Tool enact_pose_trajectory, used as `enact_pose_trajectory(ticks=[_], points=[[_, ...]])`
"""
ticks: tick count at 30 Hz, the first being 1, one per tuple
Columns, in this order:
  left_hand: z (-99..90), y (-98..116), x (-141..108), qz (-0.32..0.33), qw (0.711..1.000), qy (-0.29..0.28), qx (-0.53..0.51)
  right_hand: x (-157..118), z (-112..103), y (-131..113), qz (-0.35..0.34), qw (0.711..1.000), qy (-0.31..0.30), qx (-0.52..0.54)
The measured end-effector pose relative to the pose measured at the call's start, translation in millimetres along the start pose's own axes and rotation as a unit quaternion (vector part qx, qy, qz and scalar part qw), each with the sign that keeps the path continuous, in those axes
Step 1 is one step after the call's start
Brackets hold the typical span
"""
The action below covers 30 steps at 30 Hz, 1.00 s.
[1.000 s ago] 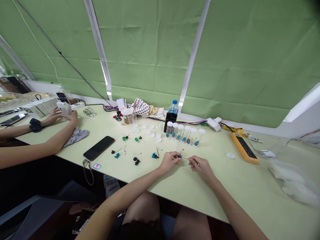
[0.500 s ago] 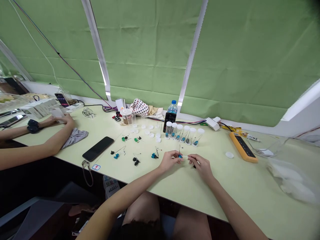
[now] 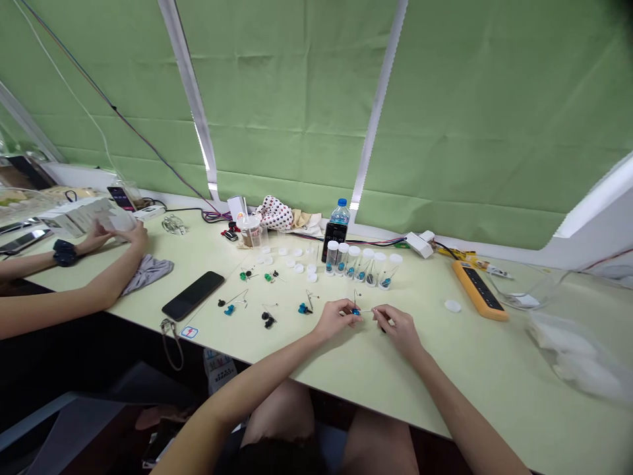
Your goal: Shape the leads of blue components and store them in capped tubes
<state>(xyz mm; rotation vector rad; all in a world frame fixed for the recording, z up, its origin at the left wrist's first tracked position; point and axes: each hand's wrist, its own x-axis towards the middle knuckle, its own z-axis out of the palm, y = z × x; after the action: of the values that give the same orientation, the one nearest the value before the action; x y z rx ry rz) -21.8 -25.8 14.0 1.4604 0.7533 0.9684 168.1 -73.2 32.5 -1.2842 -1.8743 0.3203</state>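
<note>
Just above the table, my left hand (image 3: 339, 318) pinches a small blue part with a thin wire (image 3: 356, 311). My right hand (image 3: 398, 326) is closed at the far end of a thin metal rod (image 3: 366, 311) that reaches across from the blue part. Something small and dark shows under the right fingers, too hidden to name. Left of my hands lies another blue part with bent wires (image 3: 304, 308), and further left a black one (image 3: 268, 320). Behind my hands stand several clear tubes with white caps (image 3: 367, 267), holding blue and dark wired parts.
Several loose white caps (image 3: 298, 268) lie behind the parts. A black phone (image 3: 193, 295) lies at left; another phone (image 3: 335, 239) leans on a water bottle (image 3: 340, 212). At right are an orange power strip (image 3: 479, 290) and a plastic bag (image 3: 576, 356). A co-worker's hands (image 3: 116, 234) hold a white box.
My hands stay almost in place, the rod still between them. The co-worker's hands and white box have shifted slightly at the left.
</note>
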Motion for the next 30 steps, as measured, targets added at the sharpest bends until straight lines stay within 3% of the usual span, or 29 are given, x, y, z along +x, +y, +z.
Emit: enact_pose_trajectory(ticks=[10, 14, 18, 22, 30], points=[[2.9, 3, 0, 0.004, 1.000, 0.014, -0.025, 3, -3, 5, -0.031, 0.993, 0.112, -0.009], [0.3, 5, 0, 0.007, 0.999, 0.013, -0.034, 6, -8, 6, 0.040, 0.977, 0.195, 0.083], [1.5, 8, -3, 0.016, 0.999, -0.040, -0.018, 12, -13, 8, 0.127, 0.934, 0.235, 0.237], [2.7, 8, -4, 0.008, 0.995, -0.095, 0.011, 14, -12, 11, 0.158, 0.907, 0.240, 0.306], [2.4, 6, -3, 0.011, 0.986, -0.162, 0.044, 14, -7, 7, 0.159, 0.924, 0.168, 0.303]])
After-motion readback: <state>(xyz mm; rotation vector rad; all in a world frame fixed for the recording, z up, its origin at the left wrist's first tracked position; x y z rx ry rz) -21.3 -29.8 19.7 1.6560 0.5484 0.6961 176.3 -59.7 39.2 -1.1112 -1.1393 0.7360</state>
